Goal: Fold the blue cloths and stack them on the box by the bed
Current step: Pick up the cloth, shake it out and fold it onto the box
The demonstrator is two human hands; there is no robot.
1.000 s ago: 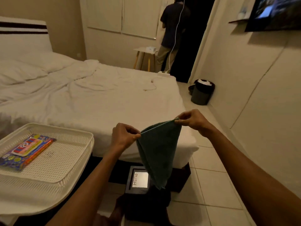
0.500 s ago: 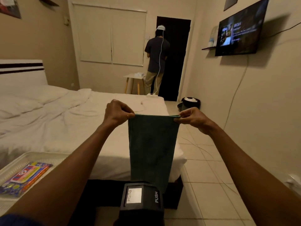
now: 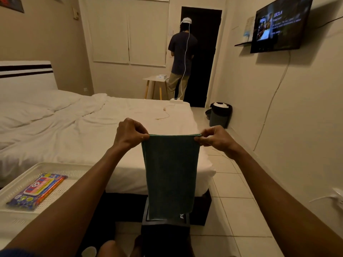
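Fingers (image 3: 143, 136) of two hands (image 3: 130, 134) (image 3: 217, 139) pinch one cloth (image 3: 169, 175).

My left hand (image 3: 130, 134) and right hand (image 3: 216, 139) each pinch a top corner of the cloth (image 3: 170, 173), which hangs between them with its lower edge over the box (image 3: 165, 230) on the floor at the near end of the bed (image 3: 92, 130). Near left, a tray (image 3: 55, 165) holds a packet (image 3: 37, 190). Far right, a bin (image 3: 220, 115) stands by the wall that carries the television (image 3: 280, 25), and beyond the bed a person (image 3: 182, 52) stands just right of a small table (image 3: 155, 79).
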